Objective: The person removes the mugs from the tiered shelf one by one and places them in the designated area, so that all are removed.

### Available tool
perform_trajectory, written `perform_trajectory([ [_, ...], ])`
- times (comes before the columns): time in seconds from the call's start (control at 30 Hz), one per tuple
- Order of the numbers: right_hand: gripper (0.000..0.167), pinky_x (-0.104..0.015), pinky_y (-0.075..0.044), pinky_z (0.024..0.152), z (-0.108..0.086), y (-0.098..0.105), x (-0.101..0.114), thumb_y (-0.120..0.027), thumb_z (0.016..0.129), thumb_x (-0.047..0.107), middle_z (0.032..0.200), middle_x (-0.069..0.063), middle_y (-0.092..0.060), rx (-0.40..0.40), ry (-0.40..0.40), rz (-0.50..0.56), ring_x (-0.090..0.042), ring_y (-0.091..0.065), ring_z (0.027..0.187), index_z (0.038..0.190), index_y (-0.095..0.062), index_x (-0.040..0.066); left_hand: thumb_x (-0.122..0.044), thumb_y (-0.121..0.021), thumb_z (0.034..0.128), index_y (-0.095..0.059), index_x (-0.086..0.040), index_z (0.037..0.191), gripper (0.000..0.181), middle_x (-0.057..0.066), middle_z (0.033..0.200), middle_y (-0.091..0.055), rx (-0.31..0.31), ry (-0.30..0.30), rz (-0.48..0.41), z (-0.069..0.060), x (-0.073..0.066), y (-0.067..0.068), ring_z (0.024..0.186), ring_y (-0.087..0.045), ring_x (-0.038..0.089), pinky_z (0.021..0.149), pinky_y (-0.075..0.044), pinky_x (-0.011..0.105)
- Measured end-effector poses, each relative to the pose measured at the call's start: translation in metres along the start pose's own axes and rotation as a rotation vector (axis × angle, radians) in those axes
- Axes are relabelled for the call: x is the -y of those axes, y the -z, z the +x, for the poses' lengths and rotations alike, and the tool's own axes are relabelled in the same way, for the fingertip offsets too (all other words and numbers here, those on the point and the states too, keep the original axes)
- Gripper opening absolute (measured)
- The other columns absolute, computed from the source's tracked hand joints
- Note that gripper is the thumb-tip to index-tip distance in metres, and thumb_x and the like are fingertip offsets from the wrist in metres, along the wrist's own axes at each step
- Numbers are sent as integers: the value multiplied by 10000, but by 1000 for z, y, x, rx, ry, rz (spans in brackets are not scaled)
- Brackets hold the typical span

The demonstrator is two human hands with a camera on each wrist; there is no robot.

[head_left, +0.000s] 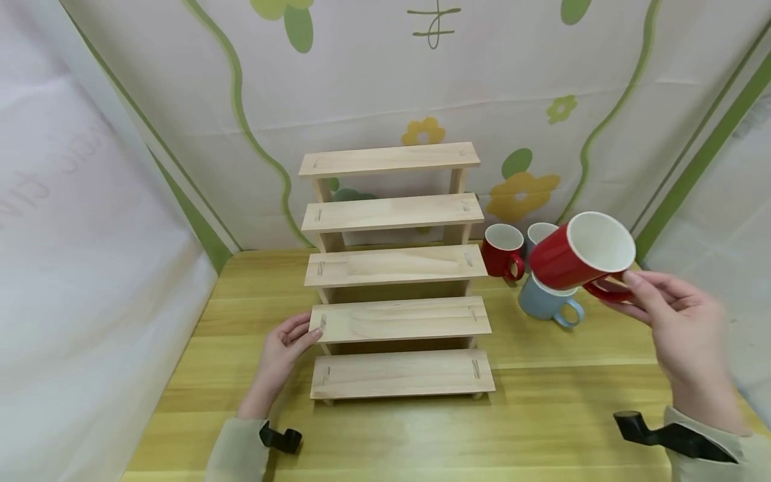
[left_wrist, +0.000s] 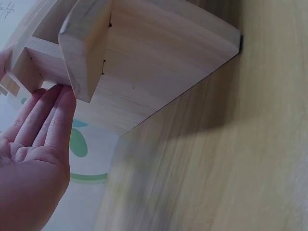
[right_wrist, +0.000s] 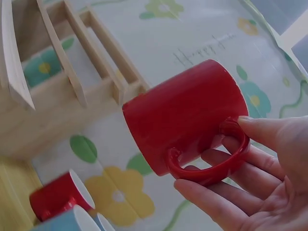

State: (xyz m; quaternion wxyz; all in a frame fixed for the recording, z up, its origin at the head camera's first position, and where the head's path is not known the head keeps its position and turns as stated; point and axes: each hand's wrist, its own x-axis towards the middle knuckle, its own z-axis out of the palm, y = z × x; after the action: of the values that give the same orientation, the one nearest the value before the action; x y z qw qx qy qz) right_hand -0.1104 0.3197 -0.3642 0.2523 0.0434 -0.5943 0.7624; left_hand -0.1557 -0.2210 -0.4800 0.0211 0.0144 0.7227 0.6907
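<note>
My right hand [head_left: 687,328] holds a red mug [head_left: 557,258] with a white inside by its handle. The mug hangs tilted in the air, above a light blue mug [head_left: 539,299]. In the right wrist view the fingers pass through the handle and the thumb lies on top of it. My left hand [head_left: 286,351] pinches the left end of the second-lowest step of a wooden stepped rack [head_left: 400,320]. Its thumb is on the board and its fingers reach underneath, as the left wrist view [left_wrist: 38,149] shows.
A second red mug [head_left: 498,260] stands right of the rack. Beside it is another mug [head_left: 539,234], partly hidden by the held one. All rest on a wooden table [head_left: 385,442]. Flower-patterned cloth [head_left: 361,80] hangs behind, with white cloth at both sides.
</note>
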Motion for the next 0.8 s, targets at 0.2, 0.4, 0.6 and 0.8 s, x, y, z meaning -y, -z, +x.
perform_trajectory([
  [0.2, 189, -274, -575, 643, 10, 23, -4, -746, 907, 13, 944, -101, -749, -220, -55, -72, -151, -750, 814, 1014, -712, -139, -99, -718, 972, -554, 60, 1389, 476, 189, 1272, -664, 2, -15, 1, 0, 2, 1, 1090, -672, 149, 913, -543, 258],
  [0.4, 191, -259, -575, 627, 15, 41, -14, -779, 881, 33, 913, -82, -753, -326, -119, -76, -136, -747, 788, 991, -725, -113, -106, -717, 975, -553, 64, 1389, 477, 187, 1274, -664, 10, -21, 6, 0, 1, 1, 1095, -669, 143, 915, -542, 256],
  [0.6, 119, -246, -576, 622, 19, 59, -26, -771, 894, 45, 886, -29, -748, -347, -192, -78, -102, -739, 785, 969, -745, -44, -102, -718, 973, -556, 50, 1392, 474, 205, 1286, -654, 8, -21, 0, -1, 2, 2, 1099, -670, 153, 918, -543, 264],
  [0.8, 147, -240, -575, 606, 23, 76, -40, -803, 876, 101, 900, 2, -748, -369, -239, -108, -81, -734, 779, 963, -761, -10, -95, -713, 975, -547, 47, 1405, 482, 222, 1304, -639, 3, -25, 1, 0, 1, 1, 1092, -674, 154, 909, -547, 263],
])
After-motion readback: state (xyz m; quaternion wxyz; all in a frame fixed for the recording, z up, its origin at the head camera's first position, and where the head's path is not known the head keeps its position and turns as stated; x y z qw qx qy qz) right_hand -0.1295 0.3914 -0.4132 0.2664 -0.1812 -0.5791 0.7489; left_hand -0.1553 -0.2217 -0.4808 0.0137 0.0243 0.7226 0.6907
